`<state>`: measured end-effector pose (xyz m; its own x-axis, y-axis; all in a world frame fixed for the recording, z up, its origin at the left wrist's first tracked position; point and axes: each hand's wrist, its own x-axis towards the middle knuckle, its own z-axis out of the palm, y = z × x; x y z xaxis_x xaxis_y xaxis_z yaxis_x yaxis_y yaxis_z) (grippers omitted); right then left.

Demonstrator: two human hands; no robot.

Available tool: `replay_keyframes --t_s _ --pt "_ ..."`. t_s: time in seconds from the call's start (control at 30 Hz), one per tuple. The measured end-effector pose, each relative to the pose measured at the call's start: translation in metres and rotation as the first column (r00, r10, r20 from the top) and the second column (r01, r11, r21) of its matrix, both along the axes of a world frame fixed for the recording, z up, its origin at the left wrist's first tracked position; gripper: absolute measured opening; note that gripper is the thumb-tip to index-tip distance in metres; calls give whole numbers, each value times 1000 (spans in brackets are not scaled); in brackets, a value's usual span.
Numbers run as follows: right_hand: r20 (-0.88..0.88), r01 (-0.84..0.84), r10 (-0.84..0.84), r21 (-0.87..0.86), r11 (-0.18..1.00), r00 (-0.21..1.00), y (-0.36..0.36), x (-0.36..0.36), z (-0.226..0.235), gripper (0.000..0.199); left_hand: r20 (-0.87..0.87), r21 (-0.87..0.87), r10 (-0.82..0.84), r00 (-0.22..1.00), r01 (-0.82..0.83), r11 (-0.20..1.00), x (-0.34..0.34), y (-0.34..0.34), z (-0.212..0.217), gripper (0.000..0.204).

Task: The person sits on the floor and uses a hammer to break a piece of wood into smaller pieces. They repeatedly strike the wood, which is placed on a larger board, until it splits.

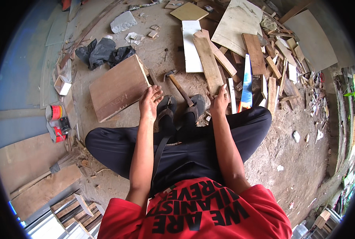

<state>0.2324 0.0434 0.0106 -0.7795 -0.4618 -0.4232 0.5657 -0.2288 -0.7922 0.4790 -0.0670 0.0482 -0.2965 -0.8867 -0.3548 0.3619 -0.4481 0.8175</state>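
Note:
My right hand (219, 100) grips the near end of a weathered wooden plank (208, 59), which stretches away from me over other boards. My left hand (149, 101) is raised, palm turned inward with loosely curled, separated fingers and nothing in it. It is beside the right corner of a brown plywood panel or shallow box (118, 88) on the ground. Between my feet lies a hammer (179, 88) with a wooden handle, its head pointing away. A handsaw (246, 81) with a blue and white blade and orange handle rests right of my right hand.
Scrap wood (273, 63) is heaped at the far right, by a large pale sheet (238, 26) and a white board (191, 46). Black plastic bags (100, 53) and a stone block (123, 22) are far left. Red cans (56, 112) stand left, near a brush (60, 164).

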Motion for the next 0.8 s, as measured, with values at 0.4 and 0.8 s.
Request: replay_keyframes --t_s 0.4,0.8 --pt "194 -246 281 -186 951 940 -12 11 -7 76 -34 148 177 984 -170 974 0 -3 -15 33" --pt "-393 -308 743 729 611 542 -17 32 -89 56 33 140 102 994 -105 985 -8 0 -14 28"
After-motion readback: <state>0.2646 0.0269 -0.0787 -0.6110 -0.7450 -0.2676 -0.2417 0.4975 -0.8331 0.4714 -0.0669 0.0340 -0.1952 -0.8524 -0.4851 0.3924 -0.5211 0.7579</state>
